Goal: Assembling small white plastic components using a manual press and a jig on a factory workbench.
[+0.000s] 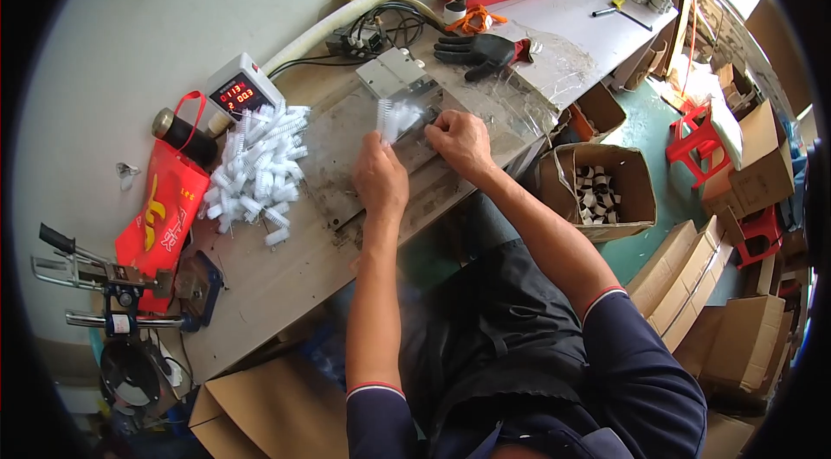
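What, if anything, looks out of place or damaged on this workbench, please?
The clear plastic sheet on the workbench looks odd: it is wrinkled rather than lying flat. Near it, a black glove with a red cuff lies without a visible mate.

the left hand (381, 171) holds a blurred white bristly piece (386, 118); the right hand (461, 144) sits curled near it. to their left, a white bristly pile (258, 166) lies on the workbench (260, 290).

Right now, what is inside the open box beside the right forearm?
The box holds many small, curved black and white pieces. The top ones cover the bottom, so what lies beneath cannot be seen.
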A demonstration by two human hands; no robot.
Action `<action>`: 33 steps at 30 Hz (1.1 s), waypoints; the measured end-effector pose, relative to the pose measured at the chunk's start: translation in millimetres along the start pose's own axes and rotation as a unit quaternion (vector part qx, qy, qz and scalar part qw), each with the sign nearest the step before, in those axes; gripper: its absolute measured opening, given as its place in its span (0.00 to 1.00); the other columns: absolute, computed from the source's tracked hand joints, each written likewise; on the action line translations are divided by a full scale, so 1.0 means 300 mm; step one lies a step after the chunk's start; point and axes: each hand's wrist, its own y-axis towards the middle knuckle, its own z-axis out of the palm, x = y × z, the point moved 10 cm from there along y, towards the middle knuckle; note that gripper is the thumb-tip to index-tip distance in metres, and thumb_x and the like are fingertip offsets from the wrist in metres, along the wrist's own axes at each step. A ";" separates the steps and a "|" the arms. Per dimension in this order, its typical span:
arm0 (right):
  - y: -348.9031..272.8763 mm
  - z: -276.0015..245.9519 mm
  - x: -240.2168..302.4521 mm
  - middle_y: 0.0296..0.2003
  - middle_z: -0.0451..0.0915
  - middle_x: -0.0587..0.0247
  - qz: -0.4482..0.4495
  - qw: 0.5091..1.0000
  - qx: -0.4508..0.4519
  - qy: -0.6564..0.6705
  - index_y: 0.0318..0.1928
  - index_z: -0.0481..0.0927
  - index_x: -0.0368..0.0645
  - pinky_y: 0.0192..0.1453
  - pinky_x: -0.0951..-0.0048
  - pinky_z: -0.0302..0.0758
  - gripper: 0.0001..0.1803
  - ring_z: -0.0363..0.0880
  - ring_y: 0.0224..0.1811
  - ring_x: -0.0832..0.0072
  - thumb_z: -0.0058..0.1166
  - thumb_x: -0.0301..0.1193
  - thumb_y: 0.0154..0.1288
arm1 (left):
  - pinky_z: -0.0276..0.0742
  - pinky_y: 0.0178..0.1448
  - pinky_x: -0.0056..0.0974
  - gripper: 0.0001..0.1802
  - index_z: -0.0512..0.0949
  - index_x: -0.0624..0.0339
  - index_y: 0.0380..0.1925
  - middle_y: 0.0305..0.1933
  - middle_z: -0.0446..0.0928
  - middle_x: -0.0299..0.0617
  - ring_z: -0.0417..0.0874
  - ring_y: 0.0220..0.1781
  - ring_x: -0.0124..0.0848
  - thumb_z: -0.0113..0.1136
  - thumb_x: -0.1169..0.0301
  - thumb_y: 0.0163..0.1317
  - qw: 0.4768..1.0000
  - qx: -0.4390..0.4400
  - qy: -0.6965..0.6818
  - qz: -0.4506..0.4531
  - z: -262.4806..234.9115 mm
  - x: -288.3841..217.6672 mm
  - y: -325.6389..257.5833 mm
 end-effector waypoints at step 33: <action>-0.117 0.016 0.063 0.25 0.80 0.67 0.060 0.867 -0.071 0.490 0.34 0.81 0.38 0.26 0.78 0.70 0.09 0.75 0.22 0.82 0.61 0.30 0.72 | 0.78 0.49 0.54 0.09 0.73 0.61 0.48 0.43 0.81 0.51 0.83 0.47 0.52 0.56 0.72 0.71 0.995 -0.048 0.019 0.091 -0.010 -0.044 -0.013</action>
